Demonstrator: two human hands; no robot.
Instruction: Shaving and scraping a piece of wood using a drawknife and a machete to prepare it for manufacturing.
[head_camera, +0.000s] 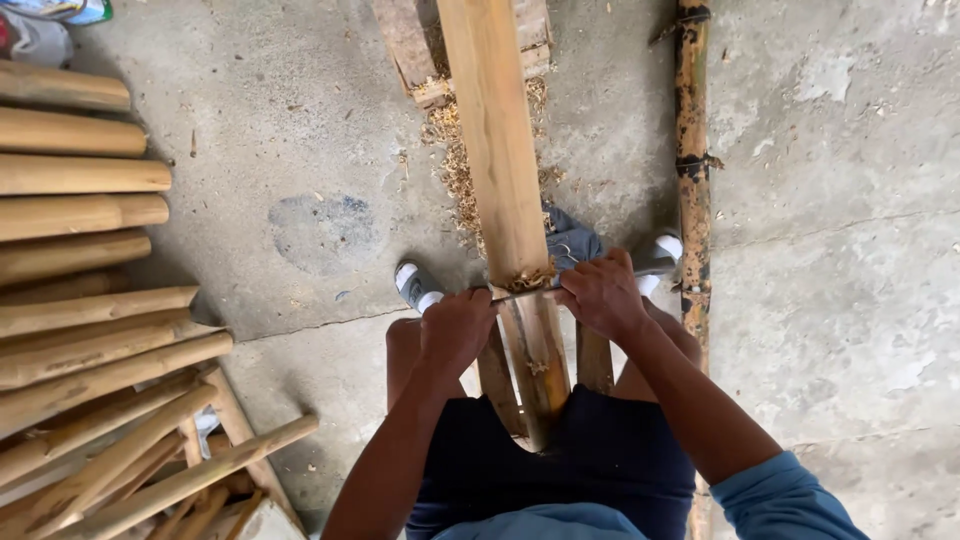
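Clenching both fists on a two-handled scraping blade, my left grip on its left end, my right grip on its right end, both closed tight around the handles. Blade lies crosswise on a long wooden pole, center of frame, with a curl of shavings bunched right at the edge. Pole runs from between my knees up to the top of the frame; the part below the blade looks darker, the part above pale. More shavings scattered on the concrete floor beside the pole, upper center. Grey shoe with white sock just left of my left grip. Dark mottled bamboo pole lies along the right of center, apart from the worked pole. Stack of pale peeled poles fills the left edge. Short plank under the pole at top center.
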